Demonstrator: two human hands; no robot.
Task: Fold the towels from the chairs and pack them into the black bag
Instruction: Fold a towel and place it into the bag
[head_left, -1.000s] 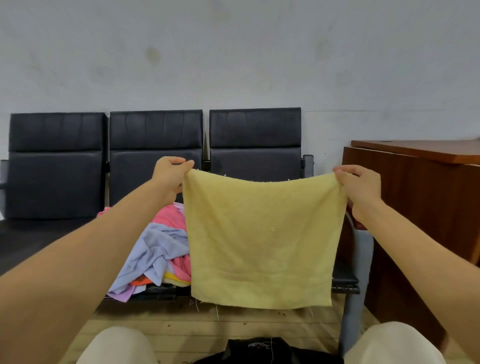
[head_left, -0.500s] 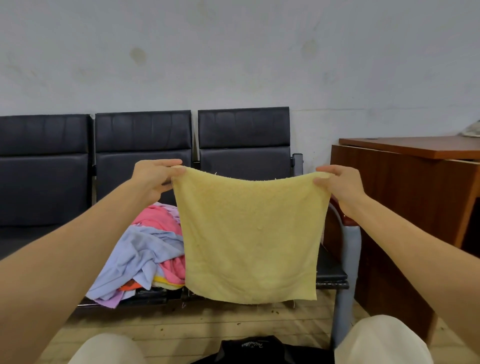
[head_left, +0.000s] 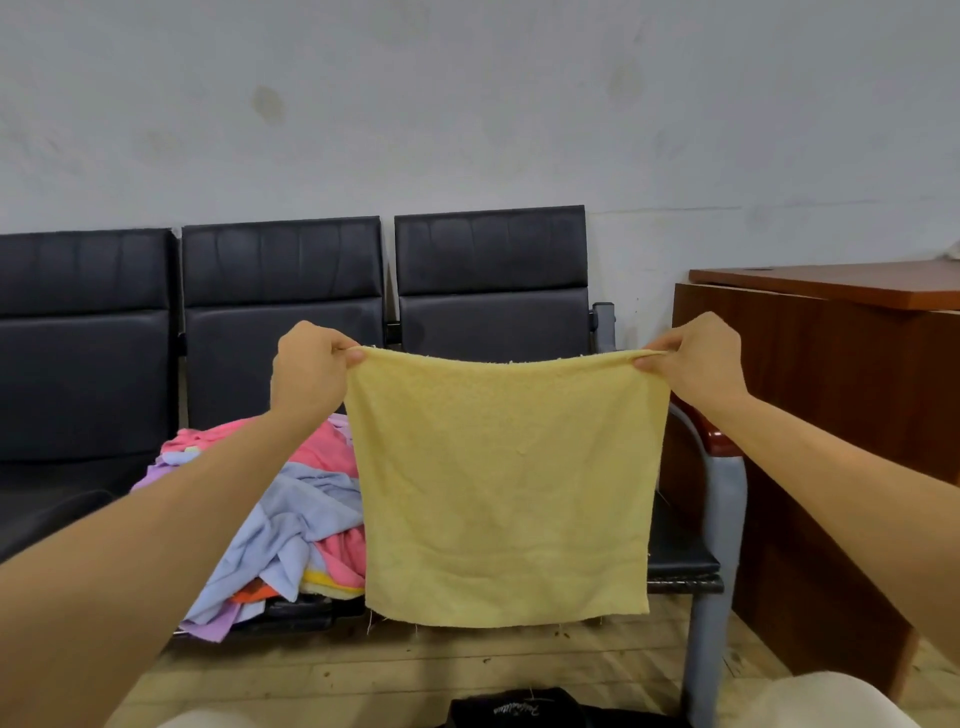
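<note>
Grey-white plaster, blotched with faint stains, covers the wall (head_left: 467, 104) behind a row of three black chairs (head_left: 280, 291). Their padded backs are creased and leather-like, and they are joined on a grey metal frame (head_left: 719, 519). The floor (head_left: 415, 670) is pale, scuffed wooden boards. A reddish-brown wooden desk (head_left: 831, 364) stands just beside the right end of the row.

A yellow towel (head_left: 504, 483) hangs in the air in front of the right-hand chair, spread flat and facing the camera, its lower hem level with the seat's front edge. It is roughly square with a nubbly terry surface. Its top edge dips a little between the two corners, and loose threads trail from the bottom hem. The left hand (head_left: 309, 371) pinches the top left corner between thumb and curled fingers. The right hand (head_left: 696, 364) pinches the top right corner the same way, and both arms are stretched forward.

On the middle seat, just left of the hanging cloth, lies a crumpled pile of towels (head_left: 301, 514) in pink, light blue, lilac, orange and yellow, with a lilac corner drooping over the seat's front edge. At the bottom of the view a black bag (head_left: 519, 709) sits on the boards (only its top shows, with small white script on it).
</note>
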